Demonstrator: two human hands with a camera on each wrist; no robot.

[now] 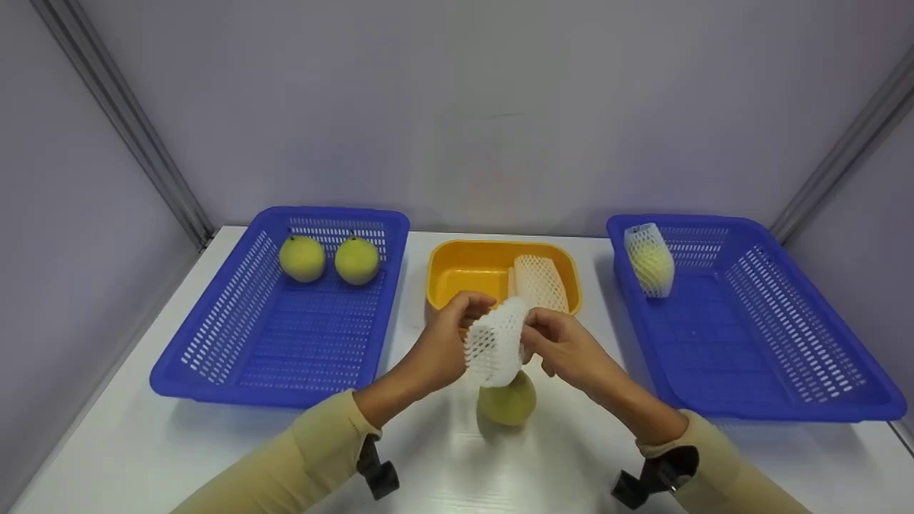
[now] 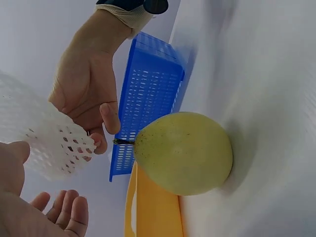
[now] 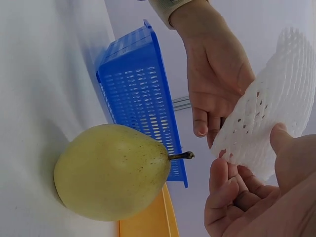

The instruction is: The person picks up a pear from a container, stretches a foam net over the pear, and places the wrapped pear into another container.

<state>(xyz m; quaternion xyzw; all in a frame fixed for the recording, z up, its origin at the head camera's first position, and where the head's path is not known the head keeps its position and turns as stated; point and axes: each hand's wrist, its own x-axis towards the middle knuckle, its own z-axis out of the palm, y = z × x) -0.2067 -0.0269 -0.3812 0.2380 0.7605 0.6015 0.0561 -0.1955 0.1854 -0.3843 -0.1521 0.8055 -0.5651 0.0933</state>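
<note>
1. The bare pear [image 1: 508,403] stands upright on the counter [image 1: 428,471], stem up. The white foam net [image 1: 494,350] is just above the stem, not touching it.
2. The right hand [image 1: 571,350] pinches the foam net between thumb and fingers. The left hand [image 1: 444,351] has its fingers loosely spread beside the net; I cannot tell if its thumb pushes on it.
3. The net could catch on the stem if it comes down crooked or too narrow. It looks thin and full of holes, so a hard tug could rip it.
4. The pear could tip and roll if bumped, because it is round and no hand holds it.
5. Pears: four. One here, two bare pears [image 1: 357,260] in the left blue basket [image 1: 307,350], and one netted pear [image 1: 651,264] in the right blue basket [image 1: 703,350].
6. Baskets: two. Orange tub [image 1: 465,280]: one. Nets: one held, one on a pear, and spare nets [image 1: 540,280] in the tub, too bunched to count.
</note>
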